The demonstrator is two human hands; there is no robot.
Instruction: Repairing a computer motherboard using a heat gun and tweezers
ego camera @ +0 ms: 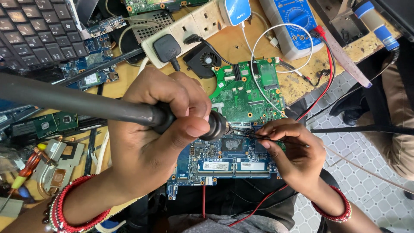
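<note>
My left hand is closed around a black hot-air tool handle, whose metal nozzle points at a blue laptop circuit board on my lap. My right hand pinches thin tweezers; their tips meet the board just beside the nozzle, near a dark square chip. A green circuit board lies just beyond the blue one, at the bench edge. Both wrists wear red bead bracelets.
On the wooden bench are a white power strip with a black plug, a small black fan, a blue multimeter with red leads, a laptop keyboard and a copper heat sink. Tiled floor and another person's leg are at right.
</note>
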